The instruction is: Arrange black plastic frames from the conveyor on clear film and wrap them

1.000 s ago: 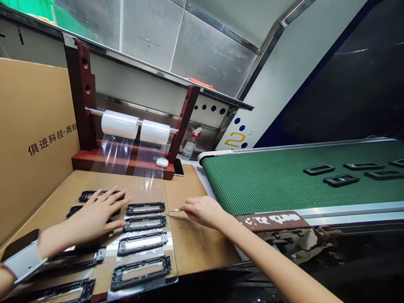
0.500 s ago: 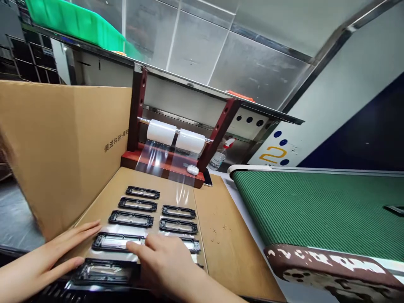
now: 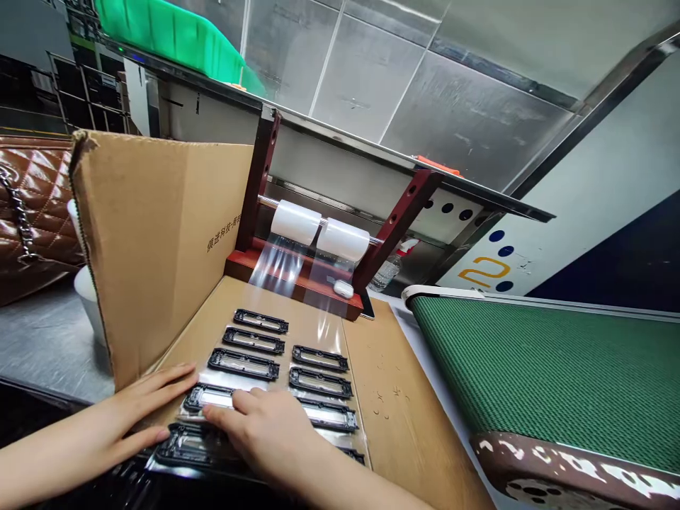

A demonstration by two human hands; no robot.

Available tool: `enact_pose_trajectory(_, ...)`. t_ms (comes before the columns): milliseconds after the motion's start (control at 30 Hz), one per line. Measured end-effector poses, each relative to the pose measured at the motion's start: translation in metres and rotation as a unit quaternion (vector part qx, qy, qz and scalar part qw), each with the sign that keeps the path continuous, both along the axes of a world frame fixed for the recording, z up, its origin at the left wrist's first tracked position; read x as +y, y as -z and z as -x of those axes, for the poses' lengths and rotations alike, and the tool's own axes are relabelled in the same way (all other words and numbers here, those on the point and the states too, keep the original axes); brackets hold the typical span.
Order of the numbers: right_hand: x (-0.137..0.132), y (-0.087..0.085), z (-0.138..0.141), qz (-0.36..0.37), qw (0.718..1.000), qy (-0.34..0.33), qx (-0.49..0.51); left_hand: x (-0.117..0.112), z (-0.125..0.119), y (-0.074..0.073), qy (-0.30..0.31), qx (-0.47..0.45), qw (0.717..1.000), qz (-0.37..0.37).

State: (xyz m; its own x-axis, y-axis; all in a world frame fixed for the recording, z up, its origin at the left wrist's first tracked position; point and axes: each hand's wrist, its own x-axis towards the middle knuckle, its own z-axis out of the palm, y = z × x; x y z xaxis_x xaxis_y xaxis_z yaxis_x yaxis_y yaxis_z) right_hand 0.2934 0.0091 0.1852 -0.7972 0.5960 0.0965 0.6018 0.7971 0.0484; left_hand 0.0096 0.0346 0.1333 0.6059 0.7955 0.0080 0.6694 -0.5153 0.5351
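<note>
Black narrow frames with clear windows lie in two columns on strips of clear film [image 3: 321, 329]. My left hand [image 3: 151, 400] lies at the left ends of the nearer frames with its fingers stretched and spread, holding nothing; its thumb touches the nearest black frame [image 3: 185, 446]. My right hand [image 3: 273, 428] is over the second-nearest black frame [image 3: 212, 397], the index fingertip at its near edge. The other fingers are curled, and the palm is hidden, so anything in it cannot be seen. That hand partly covers a right-column frame [image 3: 332, 416].
Behind the frames, two film rolls [image 3: 296, 223] hang on a dark red stand [image 3: 348, 304]. A cardboard panel [image 3: 154, 248] rises on the left, near a brown quilted bag [image 3: 37, 212]. A green conveyor belt [image 3: 552, 368] runs on the right; a spray bottle [image 3: 387, 269] stands behind.
The view has turned left, bringing the bag into sight. My right index fingertip has slid toward the left end and near edge of its frame. The left hand keeps its place.
</note>
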Motion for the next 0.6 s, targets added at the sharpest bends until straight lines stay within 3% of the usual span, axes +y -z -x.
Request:
enact_pose_trajectory(267, -0.009, -0.007, -0.048, -0.005, 1.0, 0.019, -0.007, -0.002, -0.001, -0.002, -0.016, 0.044, 0.998, 0.053)
enact_pose_trajectory(600, -0.031, -0.026, -0.098, -0.015, 0.996, 0.057, -0.065, 0.0, 0.005, 0.011, -0.014, -0.001, 1.0, 0.023)
